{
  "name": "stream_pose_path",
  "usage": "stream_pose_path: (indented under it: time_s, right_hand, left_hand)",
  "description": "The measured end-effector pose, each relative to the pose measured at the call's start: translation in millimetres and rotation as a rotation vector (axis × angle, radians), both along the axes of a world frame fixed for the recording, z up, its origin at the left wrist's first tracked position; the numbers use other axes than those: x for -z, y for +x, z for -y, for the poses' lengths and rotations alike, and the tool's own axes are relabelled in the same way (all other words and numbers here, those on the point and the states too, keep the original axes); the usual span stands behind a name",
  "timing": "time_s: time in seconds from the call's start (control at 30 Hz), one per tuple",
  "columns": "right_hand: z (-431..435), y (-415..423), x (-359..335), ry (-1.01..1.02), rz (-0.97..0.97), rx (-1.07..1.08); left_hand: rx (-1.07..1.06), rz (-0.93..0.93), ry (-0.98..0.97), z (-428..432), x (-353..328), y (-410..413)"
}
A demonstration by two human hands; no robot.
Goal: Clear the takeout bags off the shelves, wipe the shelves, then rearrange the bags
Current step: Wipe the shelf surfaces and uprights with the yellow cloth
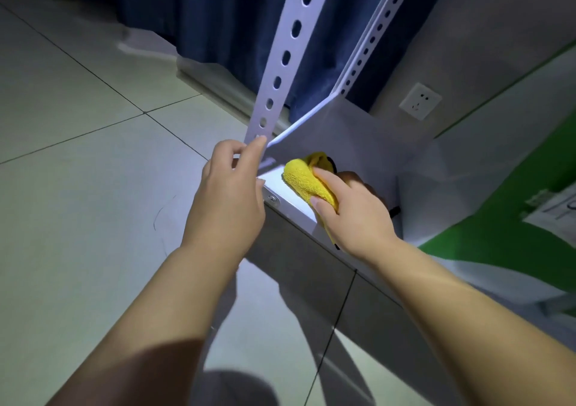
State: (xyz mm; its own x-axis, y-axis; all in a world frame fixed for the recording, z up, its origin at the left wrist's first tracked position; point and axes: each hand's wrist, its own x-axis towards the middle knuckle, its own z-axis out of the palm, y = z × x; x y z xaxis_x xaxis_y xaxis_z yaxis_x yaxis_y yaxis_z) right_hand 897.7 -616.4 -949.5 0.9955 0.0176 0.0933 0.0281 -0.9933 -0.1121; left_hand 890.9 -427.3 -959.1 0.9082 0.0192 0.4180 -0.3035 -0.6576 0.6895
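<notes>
Pressing the cloth [307,181] on the shelf [288,201] under my right hand [355,215], fingers gripping it; left hand [229,200] is gripping the post [280,66].

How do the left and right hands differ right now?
The left hand grips the perforated upright at the corner of the lower shelf; the right hand holds a yellow cloth. The left hand is outside the frame; the right hand reaches in over the lower shelf, under the upper shelf. Both are bare and at the same rack.
</notes>
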Motion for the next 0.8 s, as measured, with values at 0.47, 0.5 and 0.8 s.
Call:
stream_pose_path:
  time_s: [0.47,0.5,0.8]
  right_hand:
    - [-7.2,-64.7,-29.5,0.122,-0.244,0.027]
    - [-7.9,-70.1,-39.3,0.152,-0.302,0.007]
    - [-20.2,-136.6,-207.4,0.468,-0.558,-0.136]
  left_hand:
    - [0.069,-0.294,0.134,0.3,-34.2,-61.9]
    - [0.072,-0.339,0.108,-1.0,-43.6,-71.4]
    - [0.144,-0.604,-0.062,-21.2,-211.8,-132.3]
